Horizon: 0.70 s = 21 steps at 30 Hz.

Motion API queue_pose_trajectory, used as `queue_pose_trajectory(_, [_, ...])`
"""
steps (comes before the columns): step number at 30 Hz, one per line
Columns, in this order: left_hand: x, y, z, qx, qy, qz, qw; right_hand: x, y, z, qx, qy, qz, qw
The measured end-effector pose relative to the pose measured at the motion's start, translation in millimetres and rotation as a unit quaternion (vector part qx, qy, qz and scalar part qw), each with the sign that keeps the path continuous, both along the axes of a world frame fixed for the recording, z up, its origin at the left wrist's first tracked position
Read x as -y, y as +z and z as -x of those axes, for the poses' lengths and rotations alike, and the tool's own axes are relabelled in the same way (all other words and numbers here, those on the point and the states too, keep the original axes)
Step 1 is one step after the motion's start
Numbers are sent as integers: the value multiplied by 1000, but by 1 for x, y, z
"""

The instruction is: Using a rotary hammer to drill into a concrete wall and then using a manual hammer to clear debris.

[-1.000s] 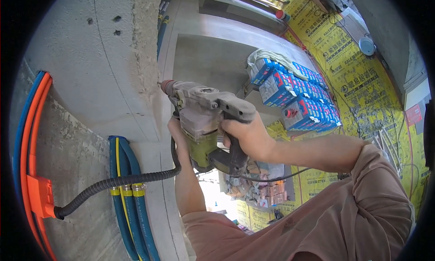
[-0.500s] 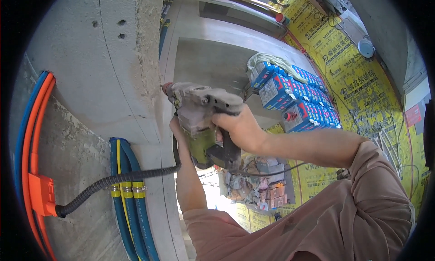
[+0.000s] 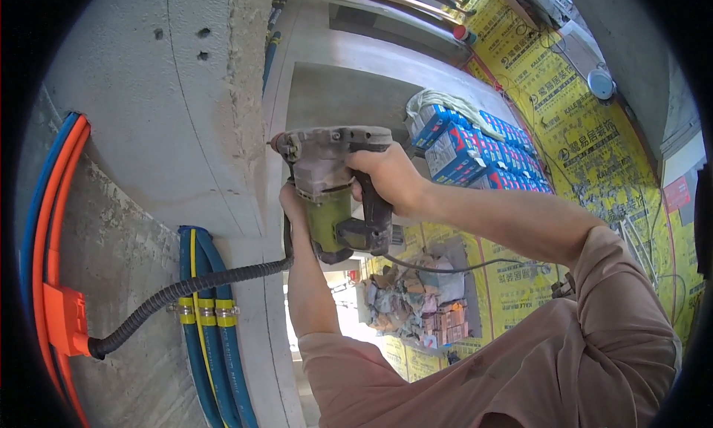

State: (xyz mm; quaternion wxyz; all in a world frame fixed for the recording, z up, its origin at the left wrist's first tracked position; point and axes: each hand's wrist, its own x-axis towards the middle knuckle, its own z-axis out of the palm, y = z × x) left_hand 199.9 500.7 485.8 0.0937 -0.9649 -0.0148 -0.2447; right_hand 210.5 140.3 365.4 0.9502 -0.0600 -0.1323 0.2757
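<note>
A grey and green power drill (image 3: 330,187) points left at the rough corner of a concrete wall (image 3: 186,123), its nose close to the edge. My right hand (image 3: 386,177) grips the drill's black rear handle. My left hand (image 3: 292,205) reaches up from below and holds the drill body near its front, mostly hidden behind the tool. The drill's black cord (image 3: 445,265) hangs down to the right.
A black corrugated conduit (image 3: 186,287) runs from an orange box (image 3: 63,320) to just beside my left hand and the drill. Blue and yellow pipes (image 3: 208,317) and orange conduits (image 3: 52,205) lie against the concrete. Blue packages (image 3: 475,149), yellow sheeting (image 3: 594,131) and rubble (image 3: 416,302) lie beyond.
The drill has turned and shifted a little left toward the wall corner. Both hands kept their hold on it.
</note>
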Motion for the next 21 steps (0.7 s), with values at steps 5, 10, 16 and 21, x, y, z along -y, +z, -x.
queue_pose_trajectory(5, [9, -1, 29, 35, -26, 25, 999, 11, -9, 30, 36, -49, -5, 998])
queue_pose_trajectory(10, [38, -22, 17, 0, -46, 111, 993, 16, -21, 54, 63, -103, -2, 993])
queue_pose_trajectory(16, [-7, -15, 7, -46, -77, 131, 987, -9, 1, 28, 84, -118, 40, 989])
queue_pose_trajectory(21, [71, -29, 23, -28, -96, 115, 988, -2, -15, 32, 94, -124, 46, 987])
